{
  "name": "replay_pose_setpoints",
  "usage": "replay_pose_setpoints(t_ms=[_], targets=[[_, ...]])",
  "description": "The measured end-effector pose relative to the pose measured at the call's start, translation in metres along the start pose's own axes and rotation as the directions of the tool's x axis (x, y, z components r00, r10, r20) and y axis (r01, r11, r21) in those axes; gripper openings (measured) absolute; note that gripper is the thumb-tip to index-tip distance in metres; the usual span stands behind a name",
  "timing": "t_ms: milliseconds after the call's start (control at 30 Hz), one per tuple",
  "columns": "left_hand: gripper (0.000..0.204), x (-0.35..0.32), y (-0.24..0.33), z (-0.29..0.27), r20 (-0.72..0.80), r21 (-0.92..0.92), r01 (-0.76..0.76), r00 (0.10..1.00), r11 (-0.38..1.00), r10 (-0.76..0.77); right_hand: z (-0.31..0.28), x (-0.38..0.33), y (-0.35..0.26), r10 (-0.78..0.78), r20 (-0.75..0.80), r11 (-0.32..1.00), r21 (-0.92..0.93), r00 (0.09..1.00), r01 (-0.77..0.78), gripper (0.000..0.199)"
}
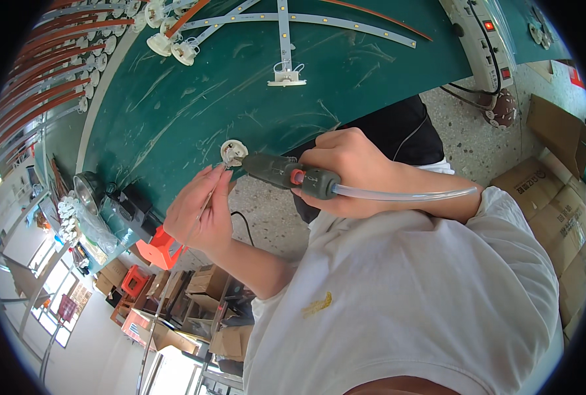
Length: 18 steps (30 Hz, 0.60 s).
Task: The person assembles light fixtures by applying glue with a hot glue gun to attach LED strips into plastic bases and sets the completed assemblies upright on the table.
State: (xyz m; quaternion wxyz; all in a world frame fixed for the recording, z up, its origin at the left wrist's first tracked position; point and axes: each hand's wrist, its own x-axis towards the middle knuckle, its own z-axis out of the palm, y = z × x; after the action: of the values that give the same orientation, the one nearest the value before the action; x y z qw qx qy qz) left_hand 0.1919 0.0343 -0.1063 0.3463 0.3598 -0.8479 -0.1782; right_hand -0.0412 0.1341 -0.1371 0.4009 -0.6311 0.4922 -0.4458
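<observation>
My right hand (353,163) is wrapped round a dark green hot glue gun (273,170). A clear glue stick (405,194) juts from the back of the gun and passes over my right forearm. The gun's nozzle meets a small round white end cap (231,149) near the table's front edge; whether it touches cannot be told. Close below the cap, my left hand (202,205) pinches with thumb and fingers. A thin strip (205,203), seen edge-on, runs from the cap across this hand.
LED strips (285,39) with white end caps (286,78) lie on the green table (174,105). Many more hang in rows at the left. A power strip (484,39) with red lit switches stands at the right. Cardboard boxes (530,191) and a red stool (160,250) are on the floor.
</observation>
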Motion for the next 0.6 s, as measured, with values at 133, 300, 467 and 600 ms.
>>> replay_pose_setpoints(t_ms=[133,300,467,600], targets=[[0.02,-0.001,-0.001,0.002,-0.029,-0.016,0.043,0.999,0.999,-0.044,-0.001,-0.002,-0.006,0.02,-0.018,1.0,-0.015,1.0,-0.02,0.018],[0.019,0.001,0.001,0.005,-0.052,-0.024,0.09,0.994,0.996,-0.091,-0.003,-0.007,-0.006,-0.03,0.014,0.985,-0.17,0.999,0.032,0.018],[0.018,-0.003,-0.003,0.002,-0.098,-0.025,0.101,0.99,0.995,-0.103,-0.004,-0.007,-0.017,-0.054,0.025,0.955,-0.289,0.998,0.059,0.023],[0.017,0.008,-0.012,0.001,-0.199,-0.121,0.128,0.968,0.984,-0.15,-0.028,0.002,-0.016,-0.224,0.049,0.963,-0.139,0.973,0.229,0.026]])
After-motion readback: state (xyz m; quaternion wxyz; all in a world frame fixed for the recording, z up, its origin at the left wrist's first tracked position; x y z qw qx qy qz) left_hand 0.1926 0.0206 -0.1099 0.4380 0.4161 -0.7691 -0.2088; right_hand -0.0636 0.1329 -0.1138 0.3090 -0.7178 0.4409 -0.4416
